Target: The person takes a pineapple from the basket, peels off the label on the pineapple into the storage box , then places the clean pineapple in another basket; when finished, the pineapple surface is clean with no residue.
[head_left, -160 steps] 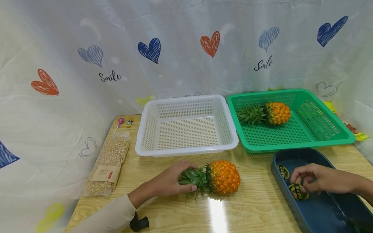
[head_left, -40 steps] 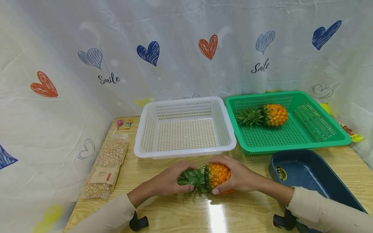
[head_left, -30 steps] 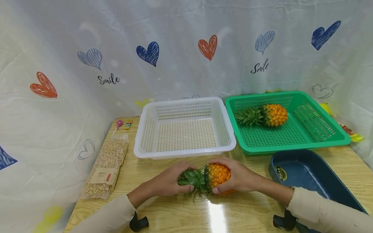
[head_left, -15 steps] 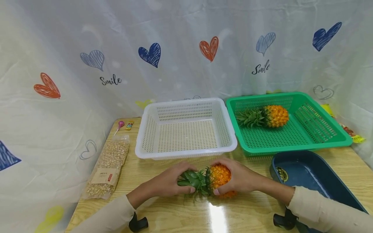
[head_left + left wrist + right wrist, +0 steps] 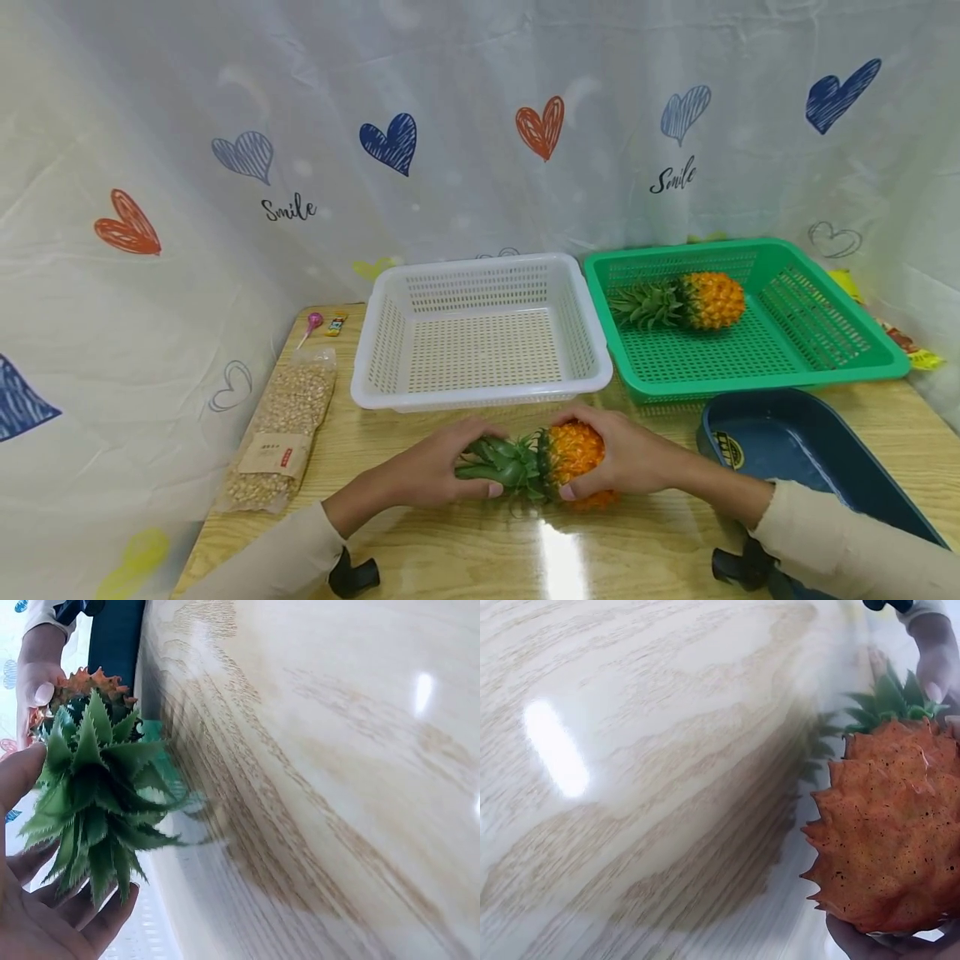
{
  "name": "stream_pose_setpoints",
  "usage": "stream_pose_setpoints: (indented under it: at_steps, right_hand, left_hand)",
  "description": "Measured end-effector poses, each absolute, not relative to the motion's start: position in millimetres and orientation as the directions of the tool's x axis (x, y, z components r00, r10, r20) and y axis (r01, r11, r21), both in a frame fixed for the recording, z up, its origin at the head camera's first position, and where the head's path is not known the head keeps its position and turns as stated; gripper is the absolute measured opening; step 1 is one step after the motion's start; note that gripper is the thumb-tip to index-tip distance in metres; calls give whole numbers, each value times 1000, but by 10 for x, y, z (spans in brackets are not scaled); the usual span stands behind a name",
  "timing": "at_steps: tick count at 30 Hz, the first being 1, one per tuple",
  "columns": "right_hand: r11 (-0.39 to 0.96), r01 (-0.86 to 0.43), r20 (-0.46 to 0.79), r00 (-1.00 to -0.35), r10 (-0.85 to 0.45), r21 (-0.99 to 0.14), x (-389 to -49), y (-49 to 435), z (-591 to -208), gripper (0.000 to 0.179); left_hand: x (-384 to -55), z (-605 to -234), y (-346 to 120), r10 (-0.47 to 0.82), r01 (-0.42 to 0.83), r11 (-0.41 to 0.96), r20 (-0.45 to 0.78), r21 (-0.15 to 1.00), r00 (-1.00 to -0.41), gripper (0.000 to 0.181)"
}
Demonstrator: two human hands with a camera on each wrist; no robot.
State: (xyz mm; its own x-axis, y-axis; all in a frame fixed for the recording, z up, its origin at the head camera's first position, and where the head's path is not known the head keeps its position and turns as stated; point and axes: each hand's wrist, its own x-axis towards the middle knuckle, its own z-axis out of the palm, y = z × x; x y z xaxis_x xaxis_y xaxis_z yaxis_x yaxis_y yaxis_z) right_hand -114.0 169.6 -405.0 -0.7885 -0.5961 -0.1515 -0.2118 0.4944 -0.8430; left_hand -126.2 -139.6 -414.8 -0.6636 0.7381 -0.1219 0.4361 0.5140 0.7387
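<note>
Between both hands, low over the wooden table, a small orange pineapple [image 5: 576,454] lies on its side, its green leafy crown [image 5: 94,795] pointing left. My left hand [image 5: 431,462] holds the crown, thumb on the near side and fingers on the far side. From the right, my right hand [image 5: 626,454] grips the orange body [image 5: 892,825], with its thumb in front and fingers behind. Part of the fruit is hidden under that hand. The crown's leaves and the fingers around them show close up in the left wrist view.
A white basket [image 5: 480,390] stands behind the hands. Beside it, a green basket [image 5: 765,385] holds another pineapple [image 5: 712,300]. A dark blue tray [image 5: 795,450] is at right, partly behind my sleeve. At left lie a bag of grains [image 5: 281,425], a lollipop [image 5: 314,320] and a small candy [image 5: 336,323].
My right hand has left the blue tray and taken hold of the pineapple's body. Over the last half second, it and the pineapple shift slightly right; my left hand stays at the crown.
</note>
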Motion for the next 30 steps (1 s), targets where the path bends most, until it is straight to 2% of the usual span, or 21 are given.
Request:
stream_pose_setpoints:
  at_steps: [7, 15, 21, 30]
  right_hand:
    - [469, -250, -112, -779, -617, -847, -1142, 1816, -4018, 73]
    - [468, -265, -90, -789, -608, -843, -1117, 1953, -3943, 70]
    - [455, -235, -111, -782, -614, -859, -1113, 2096, -3895, 69]
    - [419, -198, -128, -764, -633, -886, -1072, 2290, -3733, 65]
  left_hand:
    - [-1250, -4080, -1447, 732, 415, 509, -126, 754, -670, 77]
    - [-1252, -3966, -1530, 727, 430, 495, -88, 755, -681, 68]
    - [-1284, -3828, -1572, 734, 468, 456, -22, 757, -679, 63]
    - [-1380, -3594, -1685, 697, 566, 484, 98, 668, -711, 58]
